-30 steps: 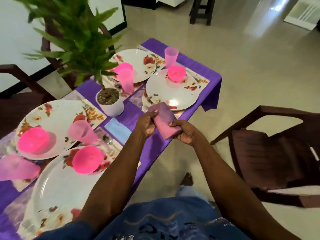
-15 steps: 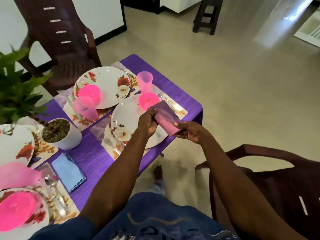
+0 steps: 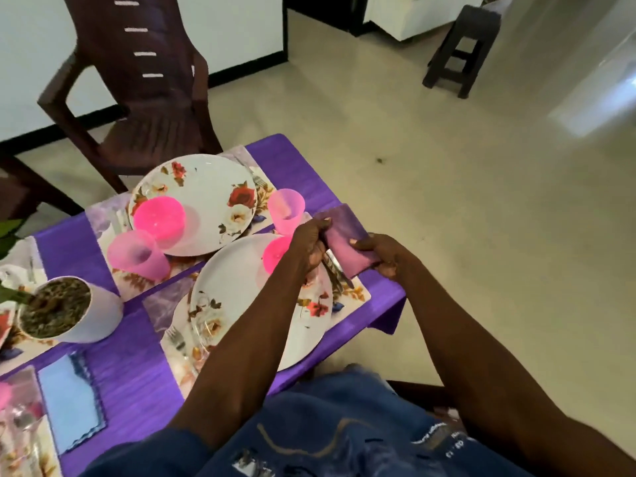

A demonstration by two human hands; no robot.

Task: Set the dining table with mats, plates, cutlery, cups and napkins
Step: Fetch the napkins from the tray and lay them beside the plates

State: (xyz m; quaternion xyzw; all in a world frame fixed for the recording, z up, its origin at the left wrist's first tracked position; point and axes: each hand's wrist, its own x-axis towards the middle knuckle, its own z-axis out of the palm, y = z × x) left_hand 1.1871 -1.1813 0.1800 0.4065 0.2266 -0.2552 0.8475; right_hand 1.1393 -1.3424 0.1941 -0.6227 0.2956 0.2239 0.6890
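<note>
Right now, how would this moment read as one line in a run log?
step: placing napkin | left hand: holds purple napkin | right hand: holds it too | position: above mat edge beside near plate | placed: no

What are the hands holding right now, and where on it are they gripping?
Both hands hold the folded purple napkin: the left hand grips its left edge, the right hand pinches its right edge, above the table's corner.

- Both forearms bare from short sleeves down to the left hand (image 3: 309, 242) and the right hand (image 3: 385, 256).
- A dark blue garment (image 3: 337, 428) covers the torso — denim-like in look.
- A curved tan line crosses its front.
- Small pale lettering sits at its right side — too small to read.
</note>
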